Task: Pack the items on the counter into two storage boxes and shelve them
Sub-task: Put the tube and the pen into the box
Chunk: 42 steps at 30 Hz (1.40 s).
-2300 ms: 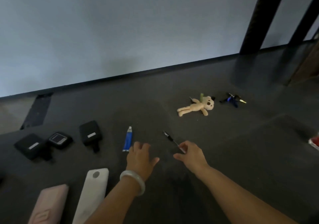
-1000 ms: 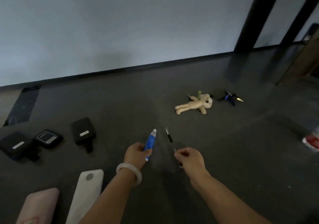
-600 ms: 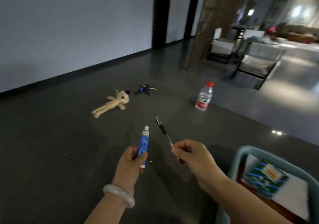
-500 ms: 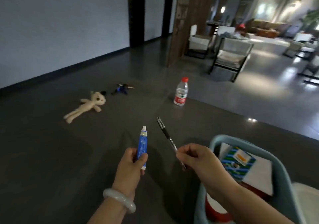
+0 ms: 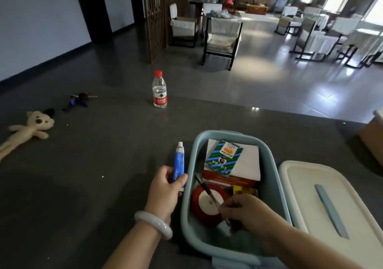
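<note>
A pale blue storage box [image 5: 191, 158] stands open on the dark counter [image 5: 93, 165], holding a striped card pack [image 5: 224, 156], white paper, a red tape roll [image 5: 204, 203] and a yellow packet. My left hand [image 5: 165, 190] grips a blue tube [image 5: 179, 165] upright, just left of the box rim. Inside the box, over the red roll, my right hand [image 5: 246, 210] pinches a black pen [image 5: 207, 191] by its lower end. A plush bear [image 5: 31, 127], a bunch of keys [image 5: 80, 99] and a water bottle [image 5: 159, 90] lie farther off on the counter.
The box's white lid [image 5: 331, 204] with a blue handle lies flat to the right of the box. A brown carton [image 5: 373, 140] sits at the far right edge. Beyond the counter's far edge are chairs [image 5: 221, 34] and tables on a shiny floor.
My hands picked the tube and the pen off the counter. My view swung right to the open box. My right hand carried the pen down into the box; the left holds the tube beside it.
</note>
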Tool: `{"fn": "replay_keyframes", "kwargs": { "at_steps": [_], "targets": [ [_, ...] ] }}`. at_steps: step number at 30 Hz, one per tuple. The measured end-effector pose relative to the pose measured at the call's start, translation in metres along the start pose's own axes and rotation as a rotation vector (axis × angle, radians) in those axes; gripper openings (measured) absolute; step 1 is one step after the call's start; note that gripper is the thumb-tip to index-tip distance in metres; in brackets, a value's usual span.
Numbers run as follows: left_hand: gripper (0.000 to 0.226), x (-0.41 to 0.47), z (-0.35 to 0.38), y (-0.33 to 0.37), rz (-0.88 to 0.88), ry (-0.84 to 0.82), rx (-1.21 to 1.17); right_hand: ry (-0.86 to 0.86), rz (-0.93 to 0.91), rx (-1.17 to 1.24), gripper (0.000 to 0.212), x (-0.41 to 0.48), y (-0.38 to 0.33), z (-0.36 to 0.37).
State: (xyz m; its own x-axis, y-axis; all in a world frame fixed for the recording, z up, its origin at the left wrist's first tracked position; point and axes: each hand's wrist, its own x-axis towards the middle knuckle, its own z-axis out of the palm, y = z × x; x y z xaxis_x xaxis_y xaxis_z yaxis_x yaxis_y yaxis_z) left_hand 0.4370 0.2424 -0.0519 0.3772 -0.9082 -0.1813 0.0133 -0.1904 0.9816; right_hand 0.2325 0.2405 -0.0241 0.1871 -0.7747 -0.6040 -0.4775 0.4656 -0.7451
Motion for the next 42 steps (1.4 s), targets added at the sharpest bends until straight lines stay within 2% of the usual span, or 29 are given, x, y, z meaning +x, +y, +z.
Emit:
{"fn": "replay_keyframes", "kwargs": {
  "at_steps": [2,7,14,21,26,33,37,42],
  "targets": [
    [0.012,0.000,0.003,-0.002,-0.017,0.007,-0.013,-0.002,0.031,0.078,0.004,0.008,0.003,0.006],
    [0.013,-0.001,0.003,-0.006,-0.012,0.008,-0.040,0.023,0.080,0.204,0.015,0.026,0.000,0.020],
    [0.014,0.008,0.004,-0.003,-0.002,-0.028,-0.043,0.103,0.018,0.103,0.011,0.044,-0.005,0.036],
    [0.013,0.028,0.012,0.002,0.014,-0.062,-0.047,0.098,-0.012,0.046,0.015,0.059,-0.007,0.040],
    [0.013,0.033,0.009,0.005,-0.005,-0.152,-0.053,0.060,0.011,0.085,0.008,0.067,-0.013,0.038],
    [0.013,0.032,0.008,0.003,-0.006,-0.146,-0.031,0.097,-0.041,0.162,0.009,0.074,-0.019,0.048],
    [0.015,0.034,0.005,-0.001,-0.007,-0.170,-0.034,0.097,-0.080,0.116,0.017,0.075,-0.015,0.052],
    [0.014,0.035,0.004,-0.005,0.004,-0.190,-0.045,0.033,-0.108,-0.133,0.044,0.075,-0.010,0.046]
  ]
}}
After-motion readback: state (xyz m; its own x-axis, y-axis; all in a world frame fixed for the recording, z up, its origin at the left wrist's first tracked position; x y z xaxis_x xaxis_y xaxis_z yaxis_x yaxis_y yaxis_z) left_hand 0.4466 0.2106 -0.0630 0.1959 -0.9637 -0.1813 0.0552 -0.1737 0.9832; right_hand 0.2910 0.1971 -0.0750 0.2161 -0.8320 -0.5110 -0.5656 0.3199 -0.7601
